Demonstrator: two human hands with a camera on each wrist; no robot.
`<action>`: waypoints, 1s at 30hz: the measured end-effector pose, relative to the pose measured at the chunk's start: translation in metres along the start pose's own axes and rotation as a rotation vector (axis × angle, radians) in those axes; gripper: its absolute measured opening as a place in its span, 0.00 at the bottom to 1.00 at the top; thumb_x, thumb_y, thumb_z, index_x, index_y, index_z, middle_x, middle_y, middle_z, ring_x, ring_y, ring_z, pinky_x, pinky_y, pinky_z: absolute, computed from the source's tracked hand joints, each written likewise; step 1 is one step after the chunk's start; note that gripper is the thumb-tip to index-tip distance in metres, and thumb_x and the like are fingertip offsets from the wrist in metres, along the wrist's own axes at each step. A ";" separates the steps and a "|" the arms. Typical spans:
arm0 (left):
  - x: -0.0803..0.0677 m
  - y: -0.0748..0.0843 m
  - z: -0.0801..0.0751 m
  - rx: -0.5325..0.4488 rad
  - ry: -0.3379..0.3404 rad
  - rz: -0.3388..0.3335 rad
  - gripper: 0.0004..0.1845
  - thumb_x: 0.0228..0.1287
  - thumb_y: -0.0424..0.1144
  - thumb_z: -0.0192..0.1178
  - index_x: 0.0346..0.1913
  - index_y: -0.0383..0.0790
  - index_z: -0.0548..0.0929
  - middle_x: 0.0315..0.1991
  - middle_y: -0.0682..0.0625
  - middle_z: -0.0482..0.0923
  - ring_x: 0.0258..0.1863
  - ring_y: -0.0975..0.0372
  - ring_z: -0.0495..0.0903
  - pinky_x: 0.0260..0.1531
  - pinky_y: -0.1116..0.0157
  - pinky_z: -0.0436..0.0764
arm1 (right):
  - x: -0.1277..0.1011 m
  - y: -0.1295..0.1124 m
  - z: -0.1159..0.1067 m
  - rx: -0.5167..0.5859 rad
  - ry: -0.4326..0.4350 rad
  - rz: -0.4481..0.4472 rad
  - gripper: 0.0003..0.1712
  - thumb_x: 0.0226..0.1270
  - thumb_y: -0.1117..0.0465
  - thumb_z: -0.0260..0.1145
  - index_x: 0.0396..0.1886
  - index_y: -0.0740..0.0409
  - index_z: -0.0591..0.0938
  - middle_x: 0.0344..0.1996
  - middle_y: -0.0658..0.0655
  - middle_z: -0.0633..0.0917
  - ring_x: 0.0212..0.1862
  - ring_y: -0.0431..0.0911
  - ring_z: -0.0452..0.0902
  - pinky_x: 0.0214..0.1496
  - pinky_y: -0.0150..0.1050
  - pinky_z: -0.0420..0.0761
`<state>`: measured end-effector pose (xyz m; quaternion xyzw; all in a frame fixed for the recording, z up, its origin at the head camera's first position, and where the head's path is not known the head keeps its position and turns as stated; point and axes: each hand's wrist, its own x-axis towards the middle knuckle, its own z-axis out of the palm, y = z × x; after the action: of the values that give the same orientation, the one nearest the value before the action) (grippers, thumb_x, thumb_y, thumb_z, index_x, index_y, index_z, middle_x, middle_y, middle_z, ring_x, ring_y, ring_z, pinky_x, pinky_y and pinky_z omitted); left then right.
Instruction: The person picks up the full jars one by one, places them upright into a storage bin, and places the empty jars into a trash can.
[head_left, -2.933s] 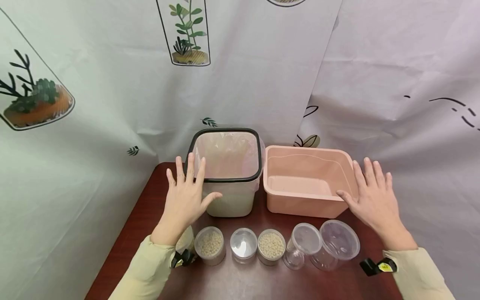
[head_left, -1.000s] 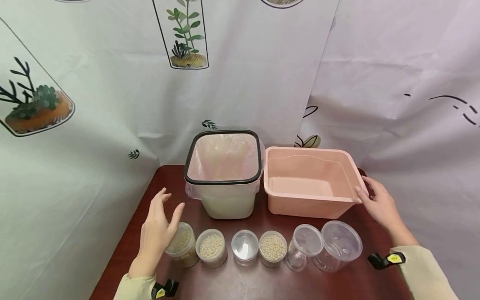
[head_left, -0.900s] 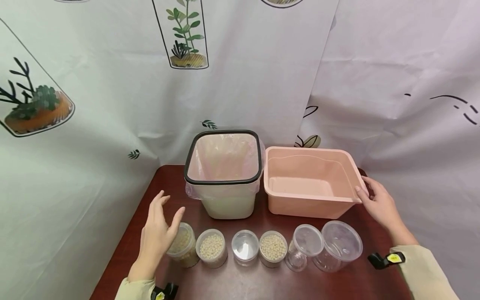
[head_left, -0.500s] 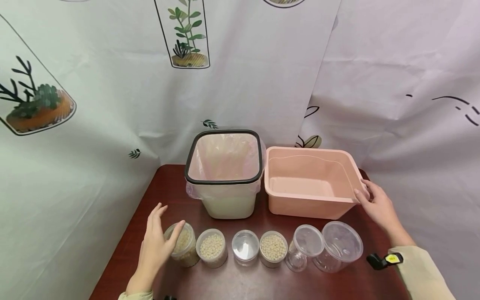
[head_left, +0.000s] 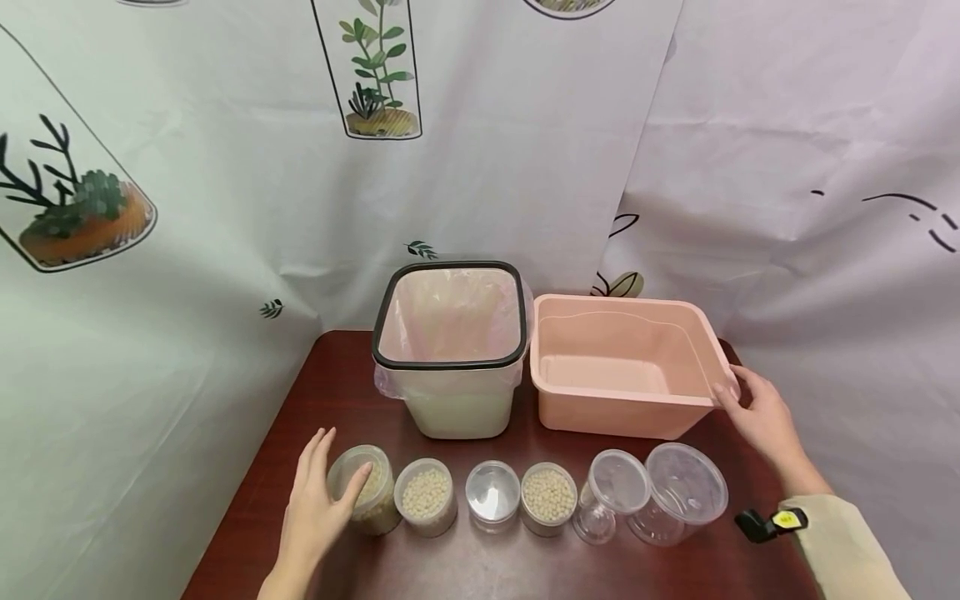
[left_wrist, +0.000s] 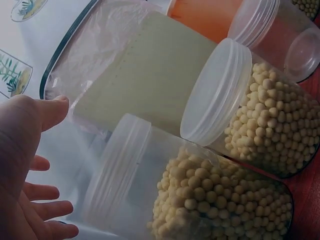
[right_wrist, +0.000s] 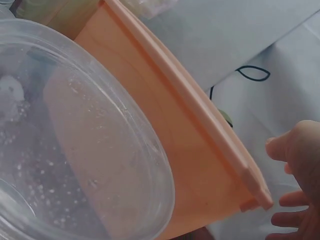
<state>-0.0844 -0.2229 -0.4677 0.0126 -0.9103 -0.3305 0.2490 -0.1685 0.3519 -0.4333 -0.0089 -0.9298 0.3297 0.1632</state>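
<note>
Left hand [head_left: 313, 508]: fingers spread, thumb touching the leftmost jar [head_left: 363, 490] of beans, at seven o'clock on the table [head_left: 315, 392]. Right hand [head_left: 765, 417]: fingers loosely straight, touching the pink tub [head_left: 622, 367] at its three o'clock rim.

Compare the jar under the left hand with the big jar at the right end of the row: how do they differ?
The left jar is full of pale beans; the big jar holds none. The left jar is narrower, the big jar clearly wider. The left hand touches the left jar, thumb on its lid; the big jar stands untouched, since the right hand is at the pink tub. Both are clear plastic, lidded and upright on the table.
</note>
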 end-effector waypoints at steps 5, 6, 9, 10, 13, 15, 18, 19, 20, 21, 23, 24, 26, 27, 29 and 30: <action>0.000 -0.004 0.003 -0.026 0.005 0.004 0.38 0.50 0.42 0.70 0.65 0.38 0.67 0.64 0.40 0.62 0.59 0.43 0.66 0.44 0.41 0.70 | -0.001 0.004 0.002 -0.004 -0.004 0.032 0.31 0.68 0.54 0.57 0.61 0.74 0.65 0.53 0.79 0.66 0.55 0.72 0.60 0.52 0.67 0.59; 0.000 -0.005 0.003 -0.036 0.003 0.004 0.38 0.49 0.42 0.71 0.64 0.38 0.68 0.64 0.40 0.62 0.60 0.43 0.66 0.45 0.42 0.70 | -0.001 0.005 0.002 -0.006 -0.006 0.040 0.32 0.68 0.54 0.57 0.61 0.74 0.65 0.53 0.79 0.66 0.55 0.72 0.60 0.51 0.66 0.60; -0.002 -0.006 0.004 -0.050 -0.005 0.001 0.37 0.48 0.42 0.71 0.63 0.38 0.69 0.64 0.41 0.63 0.60 0.45 0.66 0.47 0.43 0.69 | -0.003 0.006 0.003 -0.008 -0.012 0.064 0.33 0.69 0.54 0.56 0.62 0.75 0.63 0.52 0.79 0.66 0.54 0.71 0.61 0.51 0.66 0.61; -0.003 -0.007 0.005 -0.049 -0.007 -0.001 0.37 0.48 0.42 0.71 0.62 0.38 0.70 0.64 0.42 0.63 0.60 0.45 0.66 0.47 0.44 0.69 | -0.004 0.007 0.004 -0.009 -0.012 0.069 0.33 0.69 0.54 0.56 0.62 0.75 0.62 0.52 0.79 0.67 0.53 0.71 0.62 0.50 0.66 0.61; -0.007 -0.008 0.006 -0.036 -0.012 -0.012 0.36 0.48 0.44 0.72 0.61 0.40 0.71 0.64 0.44 0.64 0.59 0.46 0.68 0.44 0.43 0.70 | -0.006 0.007 0.006 -0.016 -0.015 0.086 0.34 0.69 0.52 0.54 0.63 0.76 0.61 0.51 0.79 0.67 0.51 0.70 0.64 0.49 0.65 0.63; -0.010 -0.009 0.006 -0.028 -0.016 -0.015 0.35 0.47 0.45 0.72 0.60 0.41 0.72 0.63 0.44 0.65 0.58 0.46 0.68 0.43 0.42 0.71 | -0.007 0.007 0.007 -0.014 -0.018 0.101 0.34 0.70 0.52 0.53 0.63 0.76 0.61 0.51 0.78 0.68 0.50 0.69 0.65 0.48 0.63 0.64; -0.014 -0.012 0.008 -0.028 -0.024 -0.003 0.34 0.47 0.45 0.72 0.59 0.42 0.74 0.63 0.44 0.66 0.58 0.46 0.69 0.42 0.43 0.71 | -0.007 0.008 0.008 -0.008 -0.023 0.124 0.35 0.70 0.51 0.52 0.63 0.75 0.60 0.52 0.79 0.67 0.50 0.69 0.65 0.48 0.63 0.64; -0.015 -0.013 0.008 -0.029 -0.025 0.005 0.34 0.47 0.45 0.72 0.59 0.42 0.74 0.62 0.45 0.66 0.58 0.46 0.69 0.42 0.43 0.71 | -0.007 0.008 0.008 -0.004 -0.025 0.129 0.35 0.71 0.51 0.51 0.63 0.75 0.60 0.53 0.79 0.66 0.50 0.69 0.64 0.48 0.64 0.64; -0.016 -0.014 0.009 -0.029 -0.027 0.014 0.33 0.47 0.44 0.72 0.58 0.43 0.75 0.62 0.45 0.67 0.57 0.46 0.70 0.42 0.43 0.72 | -0.007 0.008 0.009 -0.001 -0.026 0.133 0.35 0.71 0.51 0.51 0.64 0.75 0.60 0.54 0.79 0.66 0.51 0.70 0.64 0.49 0.64 0.64; -0.017 -0.015 0.009 -0.029 -0.028 0.024 0.32 0.46 0.44 0.73 0.58 0.43 0.76 0.62 0.45 0.67 0.57 0.46 0.70 0.41 0.43 0.72 | -0.007 0.008 0.009 -0.001 -0.027 0.134 0.35 0.71 0.51 0.51 0.64 0.75 0.59 0.54 0.80 0.66 0.51 0.70 0.64 0.49 0.64 0.63; -0.019 -0.017 0.010 -0.029 -0.030 0.045 0.31 0.45 0.43 0.73 0.57 0.43 0.77 0.62 0.46 0.67 0.56 0.46 0.70 0.40 0.43 0.73 | -0.007 0.009 0.010 -0.002 -0.030 0.135 0.35 0.71 0.50 0.51 0.64 0.75 0.59 0.55 0.80 0.65 0.52 0.71 0.63 0.50 0.65 0.63; -0.021 -0.019 0.010 -0.031 -0.032 0.055 0.31 0.45 0.42 0.73 0.56 0.43 0.77 0.62 0.46 0.67 0.56 0.46 0.70 0.39 0.43 0.73 | -0.007 0.009 0.010 -0.003 -0.031 0.135 0.35 0.71 0.50 0.51 0.64 0.75 0.59 0.56 0.80 0.64 0.53 0.71 0.62 0.50 0.65 0.63; -0.024 -0.021 0.011 -0.031 -0.041 0.077 0.30 0.44 0.42 0.74 0.55 0.43 0.78 0.63 0.45 0.65 0.57 0.45 0.69 0.37 0.42 0.74 | -0.007 0.010 0.011 -0.003 -0.034 0.139 0.35 0.71 0.50 0.50 0.64 0.75 0.59 0.56 0.80 0.64 0.53 0.71 0.62 0.51 0.65 0.63; -0.025 -0.022 0.012 -0.032 -0.047 0.087 0.30 0.43 0.42 0.74 0.54 0.42 0.79 0.64 0.45 0.64 0.57 0.45 0.69 0.36 0.42 0.74 | -0.007 0.010 0.011 -0.002 -0.036 0.143 0.35 0.71 0.50 0.50 0.64 0.75 0.60 0.56 0.80 0.64 0.53 0.71 0.62 0.51 0.65 0.63; -0.028 -0.023 0.013 -0.033 -0.057 0.099 0.31 0.42 0.42 0.75 0.54 0.42 0.79 0.65 0.43 0.62 0.57 0.42 0.68 0.32 0.42 0.75 | -0.008 0.010 0.013 -0.002 -0.043 0.154 0.35 0.71 0.49 0.50 0.64 0.74 0.59 0.56 0.80 0.64 0.53 0.71 0.63 0.51 0.65 0.63; -0.029 -0.023 0.013 -0.032 -0.064 0.099 0.31 0.42 0.43 0.75 0.54 0.43 0.79 0.66 0.42 0.61 0.56 0.41 0.68 0.30 0.43 0.75 | -0.008 0.011 0.013 -0.003 -0.047 0.161 0.35 0.71 0.49 0.50 0.64 0.74 0.59 0.57 0.80 0.64 0.54 0.71 0.62 0.51 0.65 0.63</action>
<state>-0.0685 -0.2278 -0.5035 -0.0468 -0.9119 -0.3324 0.2361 -0.1657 0.3511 -0.4518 -0.0759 -0.9302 0.3405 0.1145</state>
